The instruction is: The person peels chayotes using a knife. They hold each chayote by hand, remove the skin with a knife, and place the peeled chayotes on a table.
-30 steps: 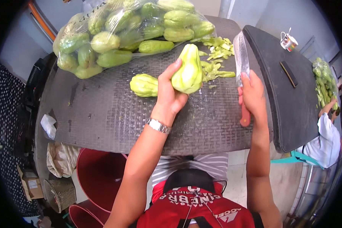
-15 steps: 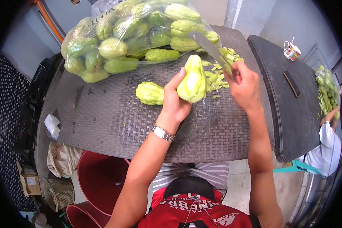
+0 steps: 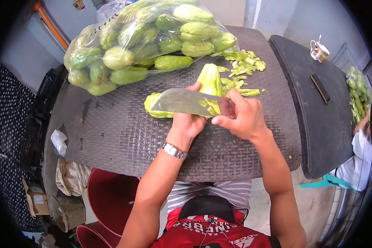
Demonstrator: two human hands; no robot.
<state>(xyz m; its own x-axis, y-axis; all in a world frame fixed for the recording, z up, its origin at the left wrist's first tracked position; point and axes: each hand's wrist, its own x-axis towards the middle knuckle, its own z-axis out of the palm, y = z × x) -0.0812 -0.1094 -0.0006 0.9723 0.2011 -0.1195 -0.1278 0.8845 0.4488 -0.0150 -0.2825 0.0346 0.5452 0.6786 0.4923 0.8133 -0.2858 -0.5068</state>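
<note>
A pale green, partly peeled chayote [image 3: 211,78] is held upright in my left hand [image 3: 188,124], its lower part hidden behind the blade. My right hand [image 3: 248,113] is closed around the handle of a broad knife [image 3: 180,101]. The blade lies across the front of the chayote and points left, with a bit of peel stuck near the handle. Just left of my left hand, another pale chayote [image 3: 153,106] rests on the table, partly covered by the blade tip. Strips of peel [image 3: 246,64] are heaped beyond my right hand.
A big clear bag of chayotes [image 3: 140,45] fills the far left of the woven-pattern table [image 3: 111,136]. On the dark table [image 3: 293,91] at right are a mug [image 3: 319,51] and a dark oblong object [image 3: 320,88]. Another person's sleeve [image 3: 357,153] shows there. Red bins [image 3: 111,198] stand below left.
The knife has swung down and left from beyond the chayote to across its front. My right hand came nearer my left. A new strip of peel lies on the heap.
</note>
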